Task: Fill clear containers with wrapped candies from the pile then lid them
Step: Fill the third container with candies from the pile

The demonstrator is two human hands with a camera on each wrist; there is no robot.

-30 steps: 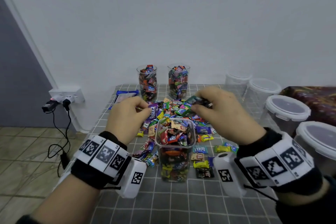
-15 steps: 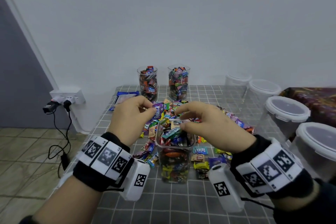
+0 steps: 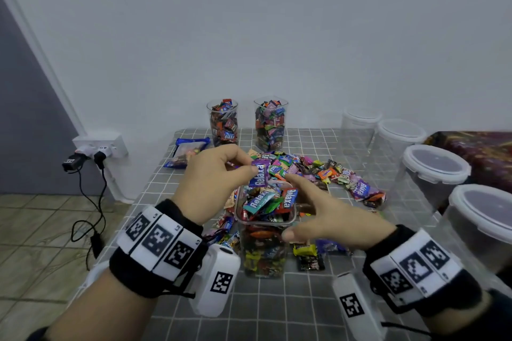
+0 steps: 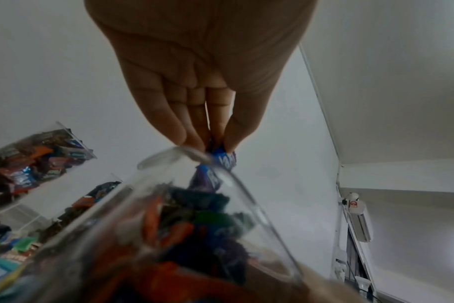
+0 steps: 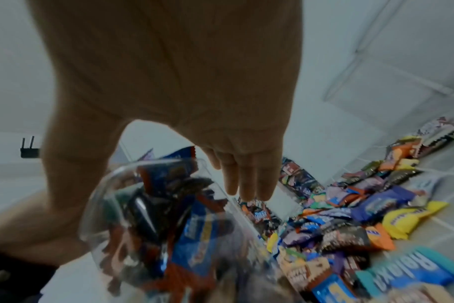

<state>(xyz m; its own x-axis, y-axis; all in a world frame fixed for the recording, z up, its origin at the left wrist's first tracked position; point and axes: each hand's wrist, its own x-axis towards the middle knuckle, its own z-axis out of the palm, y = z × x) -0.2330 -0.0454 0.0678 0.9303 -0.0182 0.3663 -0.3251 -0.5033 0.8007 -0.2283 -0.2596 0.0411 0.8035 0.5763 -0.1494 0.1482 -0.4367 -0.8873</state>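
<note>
Purple candy (image 3: 259,178), pinched by the left hand (image 3: 213,180) at frame centre, should drop inside the jar (image 3: 264,232) rim; right hand (image 3: 324,216) spread, empty.

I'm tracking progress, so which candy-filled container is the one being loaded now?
The near container, between both hands: the left hand pinches a purple candy over its rim. The other two filled ones stand untouched by the wall.

Wall socket (image 3: 101,144) with plugs, black cable (image 3: 91,202), tiled floor (image 3: 41,230)
</note>
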